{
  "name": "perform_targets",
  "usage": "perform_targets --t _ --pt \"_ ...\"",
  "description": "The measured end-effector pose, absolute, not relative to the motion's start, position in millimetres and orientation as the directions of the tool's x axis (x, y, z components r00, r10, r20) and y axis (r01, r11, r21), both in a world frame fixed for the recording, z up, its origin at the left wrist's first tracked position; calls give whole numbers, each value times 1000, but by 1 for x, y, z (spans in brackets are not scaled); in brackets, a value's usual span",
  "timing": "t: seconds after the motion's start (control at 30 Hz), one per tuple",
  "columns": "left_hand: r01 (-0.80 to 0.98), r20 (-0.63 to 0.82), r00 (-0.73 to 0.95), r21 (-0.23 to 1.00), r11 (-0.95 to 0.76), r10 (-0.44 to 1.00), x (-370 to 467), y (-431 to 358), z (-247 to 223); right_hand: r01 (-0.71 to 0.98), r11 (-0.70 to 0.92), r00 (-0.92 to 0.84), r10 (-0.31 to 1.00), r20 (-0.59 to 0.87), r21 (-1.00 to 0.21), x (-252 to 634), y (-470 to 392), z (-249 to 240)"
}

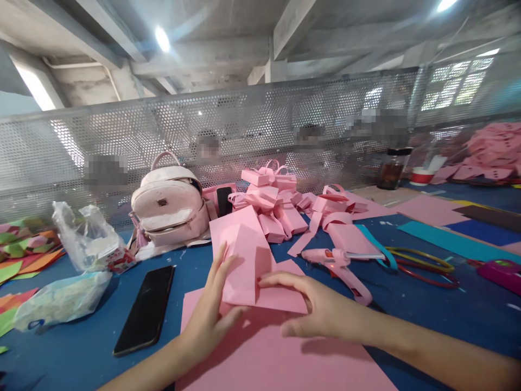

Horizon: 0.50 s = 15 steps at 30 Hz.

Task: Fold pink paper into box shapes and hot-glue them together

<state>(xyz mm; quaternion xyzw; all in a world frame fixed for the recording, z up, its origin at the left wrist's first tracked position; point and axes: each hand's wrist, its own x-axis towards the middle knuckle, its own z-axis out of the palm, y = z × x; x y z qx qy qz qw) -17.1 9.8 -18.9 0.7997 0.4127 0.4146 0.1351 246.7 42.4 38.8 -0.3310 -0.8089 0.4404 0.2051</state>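
A sheet of pink card (241, 271) stands partly folded in front of me, with upright creased walls. My left hand (209, 307) rests its stretched fingers along the left side of the card, its thumb apart near the lower edge. On the other side, my right hand (313, 307) touches the right flap with curved fingertips, and its thumb is spread away below. Under both lies a larger flat pink sheet (280, 358). A pink glue gun (336, 266) lies on its side beyond my right hand.
Finished-looking pink paper boxes with handles (277, 203) are heaped behind the card. A pale pink backpack (169, 206), black phone (144, 309) and plastic bag (87, 239) lie left. Scissors-like yellow and red loops (423, 266) and a magenta tool (502, 276) lie right. A perforated metal screen (252, 117) stands behind.
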Motion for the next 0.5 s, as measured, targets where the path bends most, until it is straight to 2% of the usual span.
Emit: perform_targets --t 0.17,0.3,0.37,0.43,0.5 --pt "558 544 299 567 -607 784 -16 14 -20 501 652 -708 687 165 -569 241 38 48" --pt "565 554 286 561 -605 782 -19 16 -20 591 720 -678 688 259 -365 245 34 51" --pt "567 553 276 567 -598 786 -21 16 -21 627 713 -641 701 312 -315 255 31 50" --pt "569 549 270 571 -592 791 -23 17 -22 677 664 -574 746 337 -316 272 27 47" --pt "568 553 267 571 -592 789 -24 17 -23 751 549 -486 836 256 -368 297 24 41"
